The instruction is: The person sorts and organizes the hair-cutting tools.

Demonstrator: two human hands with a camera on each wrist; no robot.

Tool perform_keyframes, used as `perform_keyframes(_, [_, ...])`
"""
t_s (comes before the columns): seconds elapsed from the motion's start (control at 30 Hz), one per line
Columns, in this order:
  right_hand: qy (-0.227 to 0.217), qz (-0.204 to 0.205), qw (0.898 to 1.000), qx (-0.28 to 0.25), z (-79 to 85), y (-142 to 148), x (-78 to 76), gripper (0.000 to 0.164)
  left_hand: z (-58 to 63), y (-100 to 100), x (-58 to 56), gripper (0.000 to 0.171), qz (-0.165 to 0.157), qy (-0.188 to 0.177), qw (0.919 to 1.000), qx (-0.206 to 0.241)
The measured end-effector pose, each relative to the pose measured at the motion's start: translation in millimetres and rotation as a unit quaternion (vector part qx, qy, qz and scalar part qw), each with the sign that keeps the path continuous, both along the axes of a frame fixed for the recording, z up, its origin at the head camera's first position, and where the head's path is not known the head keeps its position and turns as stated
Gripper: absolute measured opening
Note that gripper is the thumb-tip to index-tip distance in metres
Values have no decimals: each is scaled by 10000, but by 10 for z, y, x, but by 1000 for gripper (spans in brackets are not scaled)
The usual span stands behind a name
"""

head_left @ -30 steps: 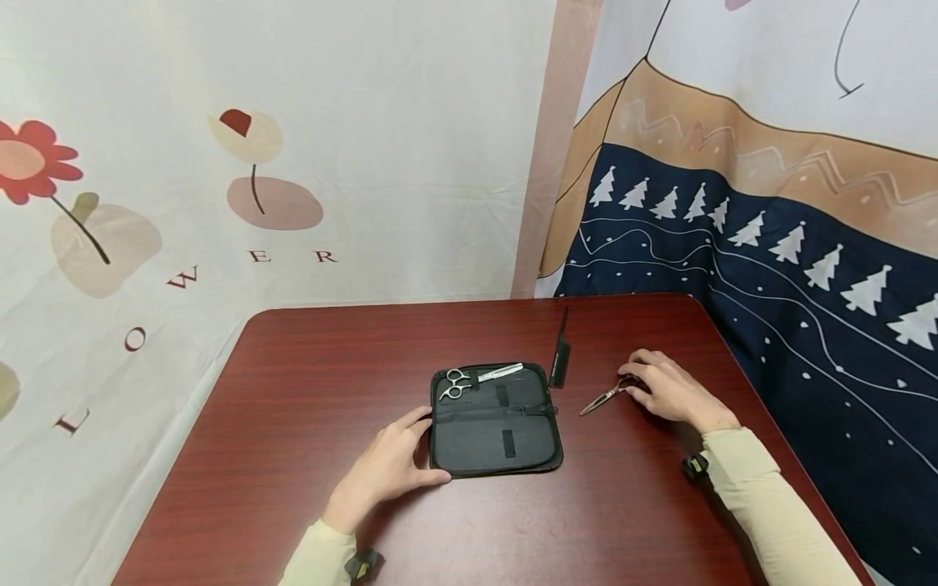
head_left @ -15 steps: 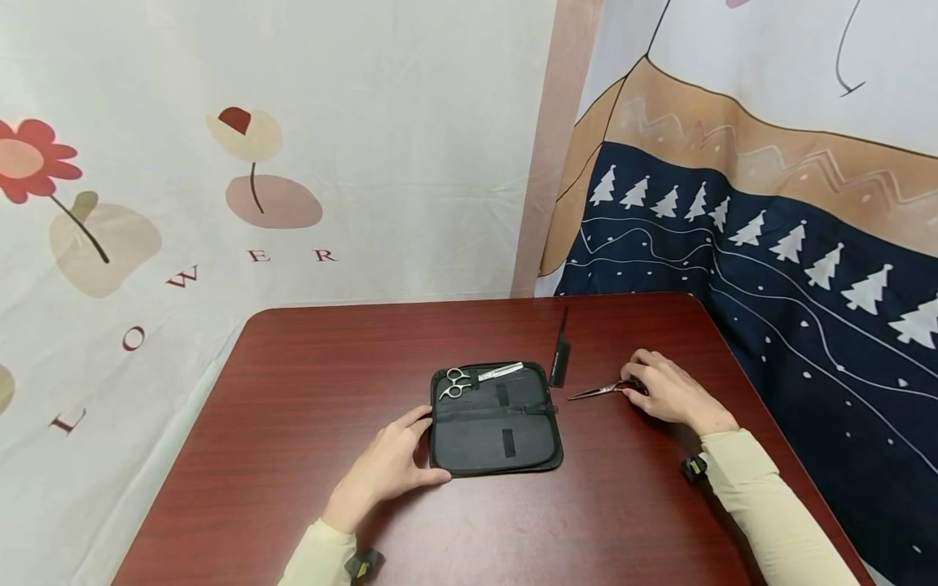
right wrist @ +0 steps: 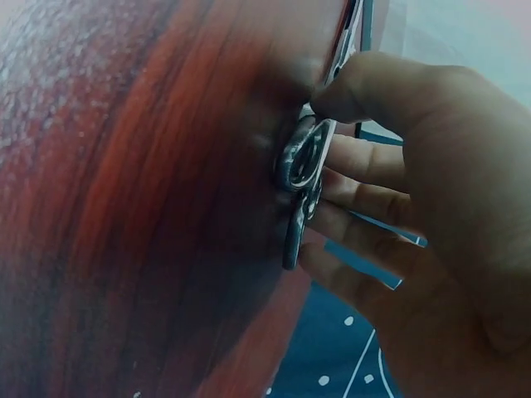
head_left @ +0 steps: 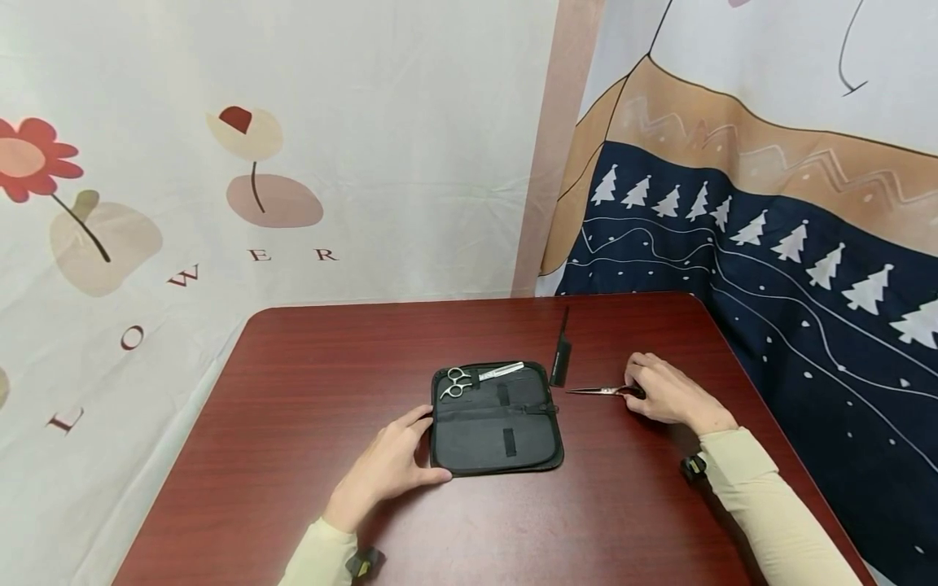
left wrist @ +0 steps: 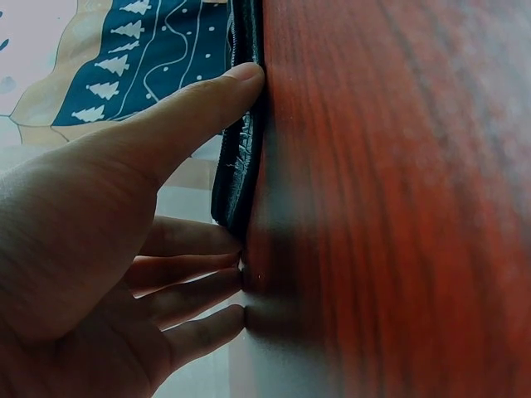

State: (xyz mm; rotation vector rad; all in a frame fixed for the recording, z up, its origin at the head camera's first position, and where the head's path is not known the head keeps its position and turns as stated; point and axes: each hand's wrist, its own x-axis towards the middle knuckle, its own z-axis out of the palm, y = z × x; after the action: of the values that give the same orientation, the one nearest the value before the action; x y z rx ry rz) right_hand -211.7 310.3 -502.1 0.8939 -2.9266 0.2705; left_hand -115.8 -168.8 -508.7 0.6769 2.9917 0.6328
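Observation:
A black zip case lies open flat on the table, with silver thinning scissors tucked under an elastic loop at its upper left. My left hand steadies the case at its left side, thumb on the near corner and fairly straight fingers along the edge. In the left wrist view, the thumb rests against the case's edge. Right of the case, my right hand pinches a second pair of scissors by the handles, blades pointing left. Their finger rings show close to the tabletop in the right wrist view.
A black comb with a thin tail lies just beyond the case's right edge, near the scissors' tips. The reddish-brown table has rounded back corners. Printed curtains hang behind it and along its right side.
The scissors in my right hand have swung from pointing down-left to pointing straight left, their tips now nearer the comb's lower end. My left hand and the case stay put.

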Motion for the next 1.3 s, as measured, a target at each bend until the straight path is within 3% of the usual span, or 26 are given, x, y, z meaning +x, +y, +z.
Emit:
perform_keyframes(0.67, [-90,165,9998,-57,18,-25,24,10,12,5,14,97,-23,-30,10000,2])
perform_keyframes(1.3, [250,217,9991,-261,87,-16,82,11,18,14,16,97,-2,-19,10000,-8])
